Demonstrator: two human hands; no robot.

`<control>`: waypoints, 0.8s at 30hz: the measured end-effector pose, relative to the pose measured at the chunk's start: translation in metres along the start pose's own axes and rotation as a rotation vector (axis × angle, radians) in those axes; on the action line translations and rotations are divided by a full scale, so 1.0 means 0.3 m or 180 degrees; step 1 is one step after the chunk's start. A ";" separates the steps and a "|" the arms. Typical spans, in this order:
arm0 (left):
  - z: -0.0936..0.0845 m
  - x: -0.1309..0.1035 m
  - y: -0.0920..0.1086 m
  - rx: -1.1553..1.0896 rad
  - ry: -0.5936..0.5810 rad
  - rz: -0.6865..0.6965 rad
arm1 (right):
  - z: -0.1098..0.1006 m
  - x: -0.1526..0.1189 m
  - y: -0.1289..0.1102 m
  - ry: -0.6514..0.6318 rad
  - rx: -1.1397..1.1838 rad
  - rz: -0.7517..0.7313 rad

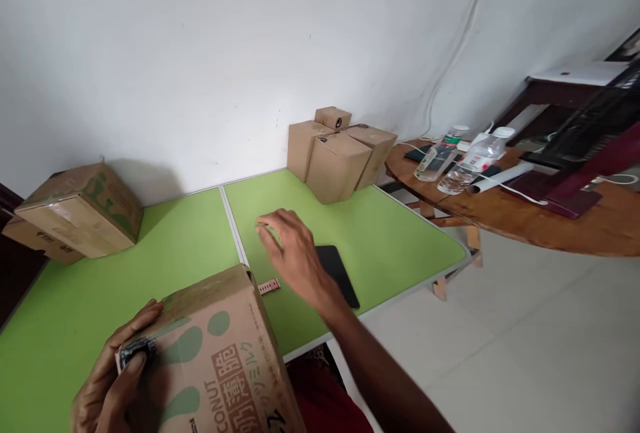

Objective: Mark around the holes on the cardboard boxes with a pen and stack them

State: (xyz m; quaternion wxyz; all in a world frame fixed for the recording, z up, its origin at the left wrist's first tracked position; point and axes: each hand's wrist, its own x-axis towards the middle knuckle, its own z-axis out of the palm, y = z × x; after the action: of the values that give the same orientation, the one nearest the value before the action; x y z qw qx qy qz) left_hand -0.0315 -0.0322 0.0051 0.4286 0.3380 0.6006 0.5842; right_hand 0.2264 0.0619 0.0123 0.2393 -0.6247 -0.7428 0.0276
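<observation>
1. We see the printed cardboard carton (220, 353) in the lower middle, tilted at the near edge of the green folding table (175, 239); green drop shapes and "CONUT" lettering show on its face.
2. Our left hand (113, 366) grips the carton's left corner, thumb pressed over a dark patch (136, 347) on the face and fingers behind the edge; we cannot tell what that patch is.
3. Our right hand (293, 253) hovers above the table, apart from the carton, fingers loosely bent and thumb parted from the index finger.
4. Just beside the carton's right edge we have a pink watch strap (270, 286), partly hidden by the carton.
5. A black flat device (339, 276) lies under our right forearm.
6. Against the wall, we see four plain cardboard boxes (340, 163) grouped at the right and two stacked cartons (100, 213) at the left.
7. Farther right, our view takes in two plastic bottles (473, 163) on a brown wooden table (530, 229).
</observation>
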 end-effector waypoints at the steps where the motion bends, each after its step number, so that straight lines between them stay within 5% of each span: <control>1: 0.014 -0.004 0.006 0.0013 -0.0032 0.0006 | 0.019 0.040 0.078 -0.0148 -0.0158 0.0026; 7: 0.055 -0.021 0.002 0.0289 -0.0260 -0.0013 | 0.218 0.147 0.413 -0.1247 -0.0920 -0.0375; 13: 0.032 -0.006 -0.042 0.0734 -0.0620 0.0314 | 0.314 0.189 0.506 -0.1433 -0.1140 -0.0579; 17: 0.037 -0.016 -0.078 0.0351 -0.0803 0.0280 | 0.248 0.205 0.492 -0.0499 -0.0965 -0.0636; 21: 0.063 -0.030 -0.075 0.0143 -0.1572 0.0458 | 0.102 0.144 0.407 0.1033 -0.0188 -0.0559; 23: 0.069 -0.031 -0.068 0.0153 -0.1780 0.0863 | 0.008 0.059 0.305 0.1656 0.0562 -0.0498; 24: 0.072 -0.033 -0.067 0.0154 -0.1815 0.0994 | -0.037 0.002 0.237 0.2237 0.1739 -0.0275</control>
State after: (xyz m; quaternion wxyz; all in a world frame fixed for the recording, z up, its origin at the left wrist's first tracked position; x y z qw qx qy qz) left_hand -0.0061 -0.0341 -0.0124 0.4766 0.5862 0.4110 0.5102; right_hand 0.2957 0.0752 -0.0018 0.6343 -0.4784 -0.6073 -0.0011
